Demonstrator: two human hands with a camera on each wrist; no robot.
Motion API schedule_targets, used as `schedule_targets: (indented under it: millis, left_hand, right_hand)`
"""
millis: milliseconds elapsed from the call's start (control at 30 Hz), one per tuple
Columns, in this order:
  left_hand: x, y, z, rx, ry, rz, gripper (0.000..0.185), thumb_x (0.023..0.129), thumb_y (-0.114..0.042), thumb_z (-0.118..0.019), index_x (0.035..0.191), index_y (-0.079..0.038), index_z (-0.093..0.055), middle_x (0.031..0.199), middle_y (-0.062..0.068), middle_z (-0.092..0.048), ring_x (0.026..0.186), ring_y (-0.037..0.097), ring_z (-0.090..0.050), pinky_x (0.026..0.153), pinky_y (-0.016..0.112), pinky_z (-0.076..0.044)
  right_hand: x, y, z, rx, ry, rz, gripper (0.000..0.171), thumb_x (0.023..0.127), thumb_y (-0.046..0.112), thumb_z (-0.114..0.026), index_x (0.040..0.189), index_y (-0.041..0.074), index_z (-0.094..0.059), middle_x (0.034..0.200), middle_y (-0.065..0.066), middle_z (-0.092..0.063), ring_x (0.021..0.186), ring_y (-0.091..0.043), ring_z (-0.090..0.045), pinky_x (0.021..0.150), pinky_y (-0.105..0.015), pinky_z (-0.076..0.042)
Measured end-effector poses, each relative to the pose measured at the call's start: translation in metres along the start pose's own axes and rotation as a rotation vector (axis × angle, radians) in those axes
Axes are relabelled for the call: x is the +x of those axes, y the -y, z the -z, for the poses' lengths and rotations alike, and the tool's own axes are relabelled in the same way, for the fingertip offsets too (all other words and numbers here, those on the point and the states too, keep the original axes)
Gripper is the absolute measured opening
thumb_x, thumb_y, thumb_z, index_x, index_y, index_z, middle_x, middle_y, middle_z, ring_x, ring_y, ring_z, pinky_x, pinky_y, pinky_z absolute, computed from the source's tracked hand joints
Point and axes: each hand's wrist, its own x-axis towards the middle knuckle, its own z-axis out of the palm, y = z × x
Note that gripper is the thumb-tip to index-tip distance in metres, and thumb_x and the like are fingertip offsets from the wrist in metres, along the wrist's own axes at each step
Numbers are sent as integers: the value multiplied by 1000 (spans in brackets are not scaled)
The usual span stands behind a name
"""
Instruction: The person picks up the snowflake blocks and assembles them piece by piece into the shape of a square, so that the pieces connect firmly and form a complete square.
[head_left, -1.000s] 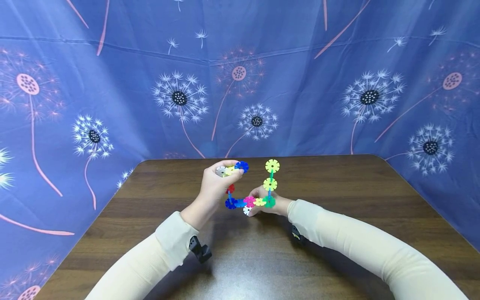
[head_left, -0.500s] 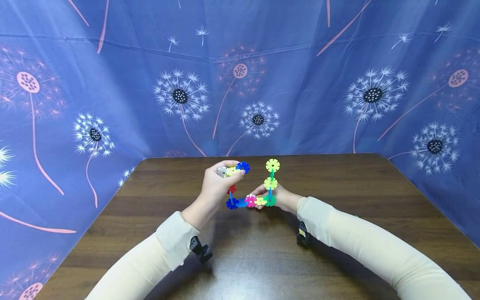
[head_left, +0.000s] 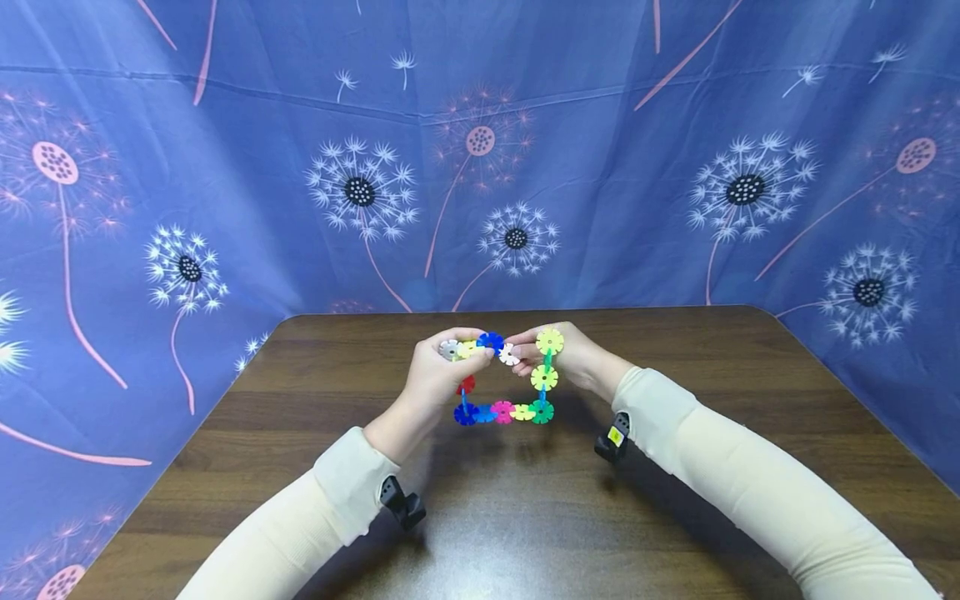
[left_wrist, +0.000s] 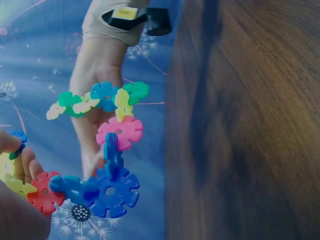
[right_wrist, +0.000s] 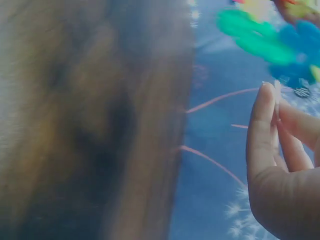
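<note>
Linked plastic snowflake discs form an open, roughly square chain [head_left: 503, 412], held up over the table. My left hand [head_left: 438, 375] pinches its upper left part, by a yellow disc and the blue disc [head_left: 491, 342] at its end. My right hand [head_left: 576, 357] pinches a loose white snowflake disc [head_left: 509, 355] close beside that blue disc. The chain's other end, a yellow disc [head_left: 550, 341], overlaps my right hand in the head view. In the left wrist view the red disc [left_wrist: 45, 192] sits by my left fingers. The right wrist view shows the white disc edge-on between thumb and fingers.
A brown wooden table [head_left: 480, 517] lies under both hands. Behind it hangs a blue cloth [head_left: 600, 167] printed with dandelions. A black wrist camera [head_left: 402, 503] is strapped on the left wrist, and another [head_left: 613, 437] on the right.
My right hand has risen from behind the chain's lower side to its upper opening, bringing the white disc beside the blue end disc. My left hand keeps its pinch and has hardly moved.
</note>
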Motion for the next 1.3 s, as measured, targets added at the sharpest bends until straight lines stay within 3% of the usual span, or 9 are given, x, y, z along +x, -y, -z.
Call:
schedule_targets:
  millis: [167,367,700,800,1033,1300]
  left_hand:
    - [-1,1,0,19,-4,10,26,67,-13,-75,91,-8,-67,72,7,-62,61,13,-56,54,24,-46]
    - [-1,4,2,43,-12,8,26,66,-13,-75,91,-8,-67,73,6,-61,62,12,-55,55,24,-46]
    - [0,5,2,26,-24,2,27,66,-13,-76,90,-7,-66,68,4,-61,56,13,-53,48,23,-44]
    - [0,6,1,13,-28,3,26,66,-12,-75,90,-7,-66,64,2,-60,51,13,-49,45,23,-42]
    - [0,9,1,1,-34,5,25,67,-12,-75,90,-6,-66,63,1,-58,48,12,-46,43,23,-40]
    - [0,8,0,12,-38,8,25,67,-10,-74,90,-5,-65,65,2,-58,49,12,-46,45,23,-40]
  right_hand:
    - [4,9,12,41,-32,-10,40,77,7,-66,114,-4,-55,90,-13,-65,71,-20,-64,80,-39,-47]
    - [-5,28,15,7,-24,4,40,78,12,-66,116,3,-57,89,-8,-66,78,-18,-63,90,-35,-40]
    - [-23,40,6,72,5,8,42,77,8,-66,115,-5,-54,92,-8,-66,75,-16,-63,79,-30,-47]
    - [-26,39,3,61,13,10,43,76,9,-68,115,-4,-55,94,-8,-66,79,-19,-63,87,-34,-42]
    - [-33,39,1,-34,40,-35,47,70,15,-74,114,8,-59,108,-6,-62,99,-23,-58,100,-52,-17]
    - [-35,40,-3,-46,28,-11,45,68,14,-75,110,7,-61,105,-8,-63,98,-21,-58,101,-51,-16]
